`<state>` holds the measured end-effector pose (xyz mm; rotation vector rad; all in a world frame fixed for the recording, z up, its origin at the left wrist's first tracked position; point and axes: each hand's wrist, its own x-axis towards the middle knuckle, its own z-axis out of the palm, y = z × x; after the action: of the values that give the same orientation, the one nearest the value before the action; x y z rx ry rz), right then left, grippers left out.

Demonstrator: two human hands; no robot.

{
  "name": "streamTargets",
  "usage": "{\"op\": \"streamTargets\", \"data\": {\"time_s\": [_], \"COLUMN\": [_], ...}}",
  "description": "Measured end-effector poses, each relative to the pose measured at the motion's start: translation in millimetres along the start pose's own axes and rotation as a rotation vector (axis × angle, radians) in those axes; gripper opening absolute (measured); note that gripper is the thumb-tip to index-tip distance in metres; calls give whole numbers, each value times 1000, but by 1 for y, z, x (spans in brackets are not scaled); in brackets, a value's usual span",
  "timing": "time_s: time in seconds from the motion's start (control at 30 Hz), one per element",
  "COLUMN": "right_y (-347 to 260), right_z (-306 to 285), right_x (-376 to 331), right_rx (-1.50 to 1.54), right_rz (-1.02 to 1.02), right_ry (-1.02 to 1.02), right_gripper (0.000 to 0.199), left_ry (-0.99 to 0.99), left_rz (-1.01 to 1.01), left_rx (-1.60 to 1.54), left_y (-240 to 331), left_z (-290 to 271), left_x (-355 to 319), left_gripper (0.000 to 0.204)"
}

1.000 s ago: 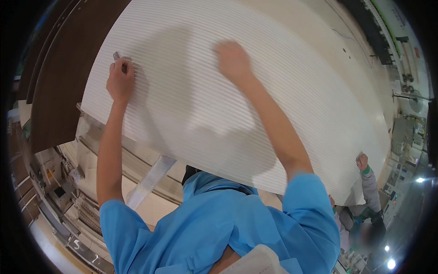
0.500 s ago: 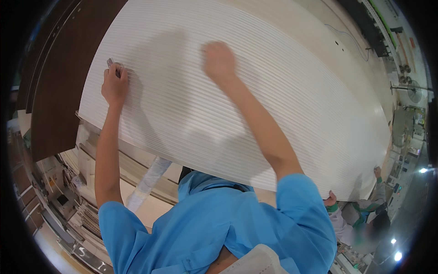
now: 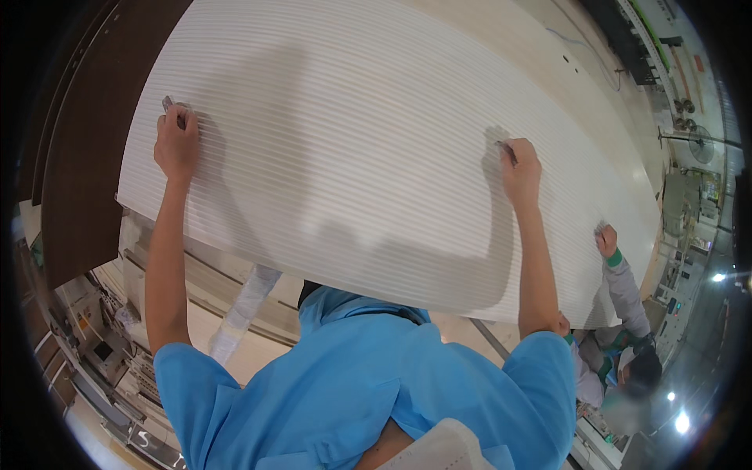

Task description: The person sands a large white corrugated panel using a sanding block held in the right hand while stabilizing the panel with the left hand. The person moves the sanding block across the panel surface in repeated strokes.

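1. White ribbed panel (image 3: 376, 196), one: lying broad and flat below the person's hands, its near edge running just in front of the blue shirt (image 3: 345, 368); whatever is bearing it is mostly hiding beneath.
2. Change, right hand (image 3: 522, 174): now standing well over toward the panel's right end, where half a second ago it was blurring near the middle.
3. Change, left hand (image 3: 177, 141): keeping its place near the panel's left edge. The two hands are now spanning much more of the panel, which suggests work at two spread points rather than one.
4. Left grip: closing in a pinch, fingers together, holding a small grey piece (image 3: 168, 103), partly see-through; its exact kind is not showing.
5. Right grip: closing likewise, thumb and fingers seeming to pinch a small dark piece (image 3: 511, 155) at the ribs; whether it is touching the panel, one cannot tell.
6. Co-worker's hand (image 3: 606, 240): reaching over the panel near its right end, now farther in from the near corner; its hold is too small to tell.
7. Brown boards (image 3: 86, 157): standing beside the panel's left edge.
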<state>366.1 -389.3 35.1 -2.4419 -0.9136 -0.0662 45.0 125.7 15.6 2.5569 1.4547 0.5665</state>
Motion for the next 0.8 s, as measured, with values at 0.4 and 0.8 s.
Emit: {"op": "streamTargets", "data": {"time_s": [0.4, 0.8], "right_y": [-121, -23], "right_z": [114, 55], "right_x": [70, 29], "right_rx": [-172, -244], "right_rz": [-342, -340], "right_ry": [68, 5], "right_gripper": [16, 14], "left_ry": [-14, 13], "left_rz": [-23, 2], "left_rx": [13, 22], "left_y": [-3, -2], "left_z": [-2, -4], "left_x": [1, -1], "left_gripper": [18, 18]}}
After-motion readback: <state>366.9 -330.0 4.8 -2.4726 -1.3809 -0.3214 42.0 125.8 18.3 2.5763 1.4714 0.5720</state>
